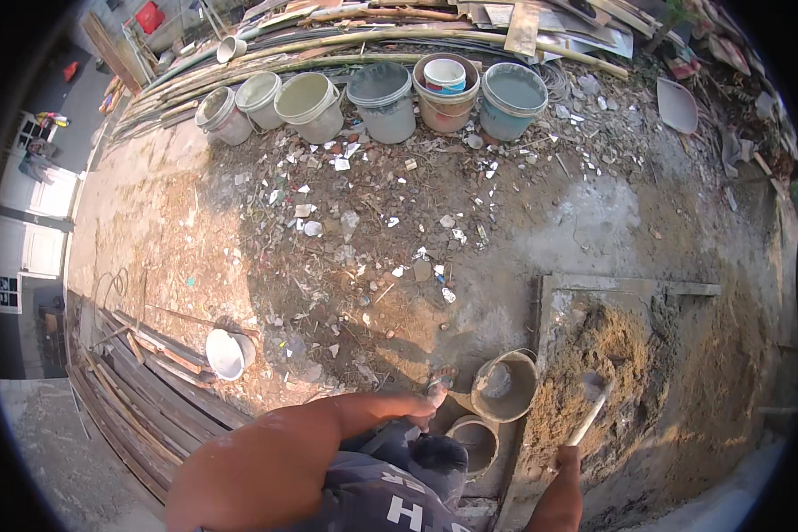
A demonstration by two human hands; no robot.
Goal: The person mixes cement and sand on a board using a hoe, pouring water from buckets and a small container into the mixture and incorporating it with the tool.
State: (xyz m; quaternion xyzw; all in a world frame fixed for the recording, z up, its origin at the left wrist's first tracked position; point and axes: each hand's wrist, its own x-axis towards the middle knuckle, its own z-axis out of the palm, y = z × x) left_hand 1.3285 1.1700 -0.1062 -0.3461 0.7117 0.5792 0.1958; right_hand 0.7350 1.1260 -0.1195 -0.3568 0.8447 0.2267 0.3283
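Note:
My right hand (566,458) is closed around the pale handle of a digging tool (587,422), a shovel or a hoe. Its greyish blade rests in a heap of damp brown sand (614,341), partly buried, so the exact kind does not show. My left hand (424,411) is by my bent leg, just behind my foot (446,376), its fingers too unclear to read. Between my legs and the sand stand two buckets: a larger one (520,383) with grey residue at its bottom, and a smaller one (475,443) nearer me.
A wooden board (629,285) edges the sand's far side. Several buckets (381,105) line up at the back before stacked poles and planks (372,37). A white bucket (227,355) and long timbers (142,390) lie left. Broken white pieces litter the ground.

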